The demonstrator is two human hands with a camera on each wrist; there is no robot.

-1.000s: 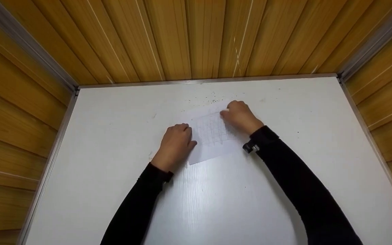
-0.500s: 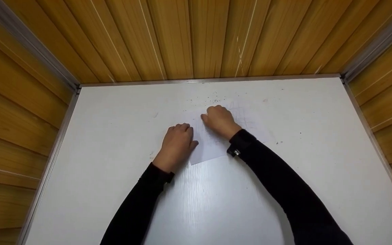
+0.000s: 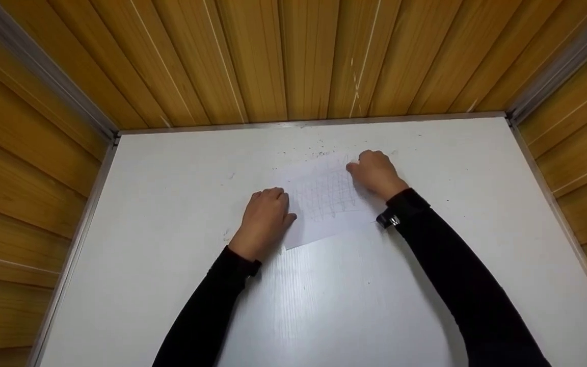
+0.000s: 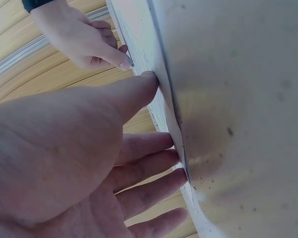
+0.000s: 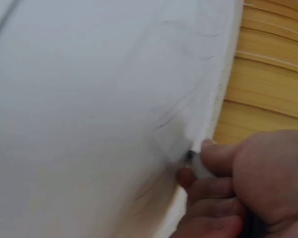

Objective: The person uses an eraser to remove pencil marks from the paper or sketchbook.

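White tabletop, metal-edged, wood-panelled walls on three sides. A sheet of paper lies flat on it at centre, tilted a little, faint pencil scribbles across its middle. My left hand rests on the paper's 9 o'clock edge, fingers straight and relaxed, lying flat and holding nothing; in the left wrist view the thumb tip touches the sheet's edge, with the other hand just beyond it. My right hand sits at the paper's 2 o'clock corner, fingers curled tight and pinching a small thing against the sheet; from the right wrist view it is pale with a dark tip, too blurred and too hidden by the fingers to say what it is. From the head view that hand shows only as a closed fist, knuckles up, on the sheet. Both arms in black sleeves; a small dark device with a shiny face on the right wrist, at the sheet's 3 o'clock edge. Dark specks scattered on the tabletop just past the paper's 12 o'clock edge, near the back wall. The two hands lie apart, the scribbled patch between them.
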